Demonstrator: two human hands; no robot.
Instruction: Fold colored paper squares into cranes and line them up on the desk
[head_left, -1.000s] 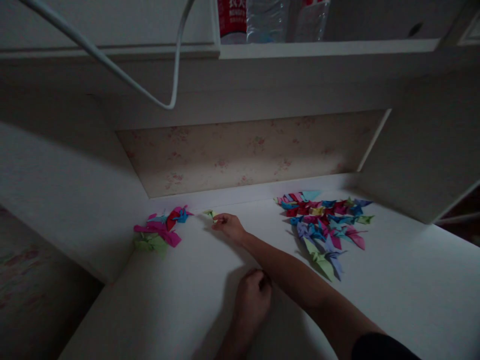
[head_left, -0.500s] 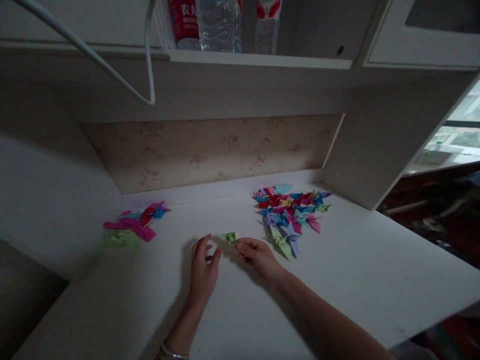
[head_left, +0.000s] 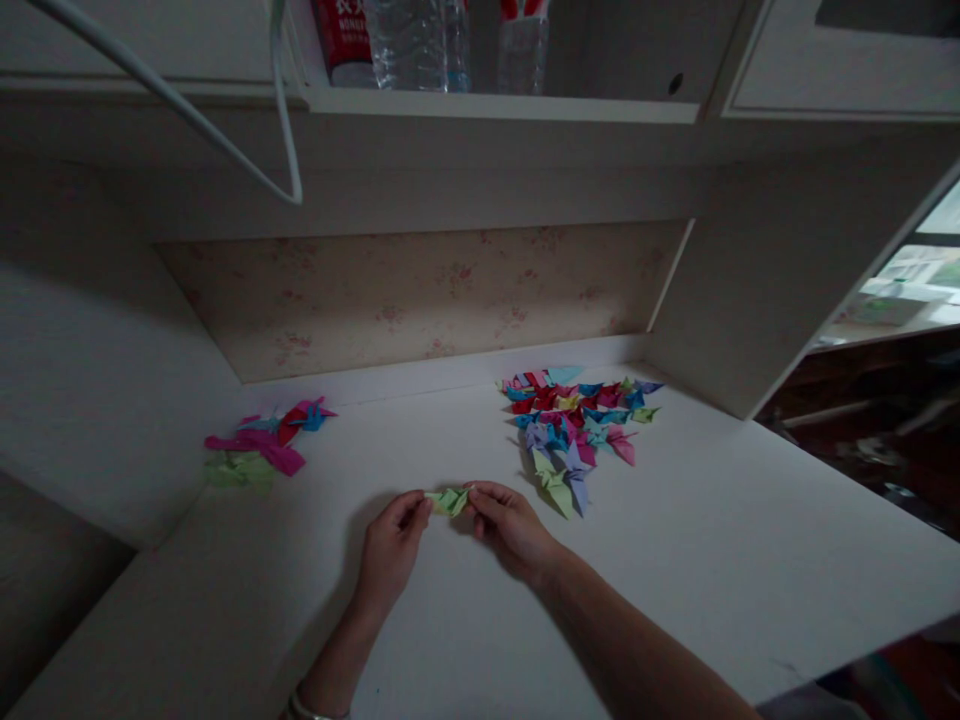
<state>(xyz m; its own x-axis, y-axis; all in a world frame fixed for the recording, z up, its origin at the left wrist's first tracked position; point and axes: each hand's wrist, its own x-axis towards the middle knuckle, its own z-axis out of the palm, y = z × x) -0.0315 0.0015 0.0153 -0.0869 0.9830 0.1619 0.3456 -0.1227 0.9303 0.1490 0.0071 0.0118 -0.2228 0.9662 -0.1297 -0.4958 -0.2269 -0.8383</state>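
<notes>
Two hands work together over one white table. The left hand (head_left: pixel 391 548) pinches the left end of one green paper bird (head_left: pixel 448 502) between thumb and fingertips. The right hand (head_left: pixel 517 530) pinches the right end of the same bird between thumb and forefinger. The bird is located between the two hands, over the middle of the white table (head_left: pixel 675 600); whether its underside contacts the surface cannot be determined. One bracelet (head_left: pixel 307 708) encircles the left wrist. Two groups of folded paper lie at the far side of the table. The left group consists of at least four overlapping pieces: one light green piece (head_left: pixel 240 469), one magenta piece (head_left: pixel 262 447), one red piece (head_left: pixel 289 430) and one blue piece (head_left: pixel 315 417). Overlap prevents an exact count. The right group (head_left: pixel 577 405) consists of many small paper birds set close together in rows, in red, blue, pink, yellow, lavender and green; these are too small to count. Its nearest row contains two: one pale green bird (head_left: pixel 553 488) at left and one lavender bird (head_left: pixel 577 478) at right. One flowered panel (head_left: pixel 420 295) spans the far wall. Above it, one shelf (head_left: pixel 502 106) carries one red-labelled container (head_left: pixel 345 45) and at least two clear bottles (head_left: pixel 407 45). One white cable (head_left: pixel 295 180) hangs at upper left.
</notes>
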